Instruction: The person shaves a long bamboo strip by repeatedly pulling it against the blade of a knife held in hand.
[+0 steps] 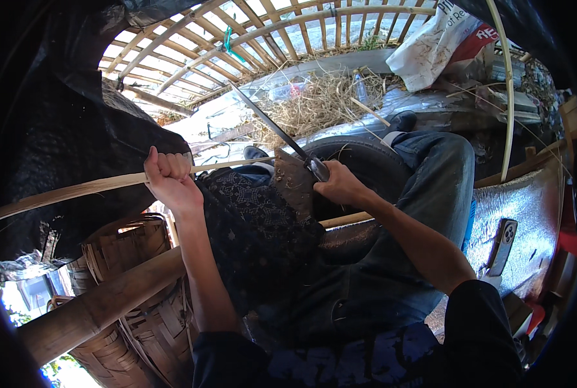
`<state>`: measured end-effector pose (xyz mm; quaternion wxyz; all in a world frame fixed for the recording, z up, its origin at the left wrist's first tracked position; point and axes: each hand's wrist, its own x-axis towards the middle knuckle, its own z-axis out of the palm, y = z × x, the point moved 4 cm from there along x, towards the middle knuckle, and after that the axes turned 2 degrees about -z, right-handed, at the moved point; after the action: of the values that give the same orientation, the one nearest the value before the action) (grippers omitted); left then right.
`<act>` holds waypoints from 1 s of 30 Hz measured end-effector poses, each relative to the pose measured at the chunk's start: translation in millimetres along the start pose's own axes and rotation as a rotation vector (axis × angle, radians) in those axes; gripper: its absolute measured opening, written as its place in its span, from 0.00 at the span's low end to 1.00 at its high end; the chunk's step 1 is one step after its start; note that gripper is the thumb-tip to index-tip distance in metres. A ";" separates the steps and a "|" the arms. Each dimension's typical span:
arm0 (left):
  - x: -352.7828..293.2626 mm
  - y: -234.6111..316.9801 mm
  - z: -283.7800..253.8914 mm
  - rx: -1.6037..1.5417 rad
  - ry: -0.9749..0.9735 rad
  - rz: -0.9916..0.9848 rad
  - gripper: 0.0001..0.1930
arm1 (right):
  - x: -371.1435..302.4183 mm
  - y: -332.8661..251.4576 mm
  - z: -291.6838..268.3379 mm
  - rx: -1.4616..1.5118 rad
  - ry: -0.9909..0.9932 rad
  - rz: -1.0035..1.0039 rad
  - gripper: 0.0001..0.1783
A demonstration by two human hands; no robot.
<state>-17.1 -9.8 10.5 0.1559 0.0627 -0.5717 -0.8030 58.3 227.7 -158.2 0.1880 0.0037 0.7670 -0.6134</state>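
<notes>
At nine o'clock, a long pale bamboo strip [94, 186], apparently split but unfinished, was clenched in the left grip [173, 181]; a straight grey-bladed knife [281, 132], in the right grip [342, 185].

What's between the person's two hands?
The head view shows a pale strip's thin end, dark patterned cloth and a brown slab between the left hand and right hand.

Pale tan bamboo strip [88, 187], dark grey knife blade [277, 130], black cloth [243, 199] patterned in grey, blue jeans [438, 174]
</notes>
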 end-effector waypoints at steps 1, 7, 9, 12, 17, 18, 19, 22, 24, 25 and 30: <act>-0.8 0.3 1.3 0.003 -0.004 0.009 0.24 | 0.0 0.4 -0.1 0.001 -0.002 -0.001 0.12; -2.7 -2.2 7.8 -0.003 0.005 0.008 0.23 | -0.1 -1.4 -0.4 -0.015 -0.034 0.034 0.12; -3.4 -1.8 8.6 -0.011 0.013 -0.002 0.23 | -0.6 -1.1 0.6 -0.019 -0.072 0.055 0.12; -3.6 -2.7 9.7 -0.018 0.010 -0.018 0.24 | 1.0 2.4 0.0 -0.039 -0.071 0.078 0.12; -3.5 -5.0 11.2 -0.018 -0.047 -0.023 0.24 | -0.1 -6.7 -2.5 -0.031 -0.090 0.094 0.12; -3.2 -4.6 12.6 -0.017 -0.071 -0.029 0.24 | -0.1 -7.5 -2.8 -0.033 -0.095 0.098 0.12; -3.1 -4.2 14.4 -0.016 -0.096 -0.035 0.24 | 0.0 -6.9 -2.9 -0.032 -0.095 0.100 0.12; -3.5 -4.1 17.9 -0.020 -0.107 -0.035 0.24 | 1.1 -3.0 -0.4 -0.036 -0.094 0.096 0.12; -5.0 -1.8 21.3 -0.027 -0.117 -0.043 0.24 | 1.0 -3.9 -0.3 0.017 -0.049 0.020 0.10; -5.5 -1.6 22.3 -0.033 -0.127 -0.049 0.24 | 0.7 -3.5 -0.6 0.017 -0.048 0.021 0.10; 2.9 -6.0 20.7 -0.038 -0.191 -0.100 0.24 | 1.6 -3.9 -1.5 0.016 -0.045 0.008 0.09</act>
<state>-26.6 9.6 12.1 0.0616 0.0114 -0.5646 -0.8230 55.5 227.7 -154.7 0.2076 -0.0054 0.7577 -0.6187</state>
